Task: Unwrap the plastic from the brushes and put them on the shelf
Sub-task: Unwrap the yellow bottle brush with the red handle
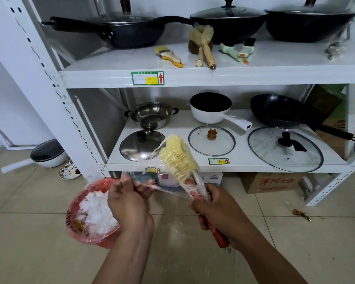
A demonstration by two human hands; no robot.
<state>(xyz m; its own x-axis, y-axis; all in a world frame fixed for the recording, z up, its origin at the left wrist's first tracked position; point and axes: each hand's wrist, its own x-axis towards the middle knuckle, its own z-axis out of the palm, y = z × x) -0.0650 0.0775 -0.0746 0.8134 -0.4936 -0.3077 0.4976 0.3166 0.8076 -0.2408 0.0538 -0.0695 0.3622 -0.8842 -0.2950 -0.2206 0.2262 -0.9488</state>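
Head view, looking down in front of a white metal shelf (193,78). Before its lower board, held in the air: a brush (179,160) with yellow bristles, plastic (164,188) clinging round head and red handle. Right hand (215,208) curled tight round the wrapped handle; left hand (129,201) pinching a stretched sheet of film, drawn toward the shelf's left post. Likely risks: film tearing under a sharp tug, scraps snagged in the bristles; handle slipping inside slick wrap.
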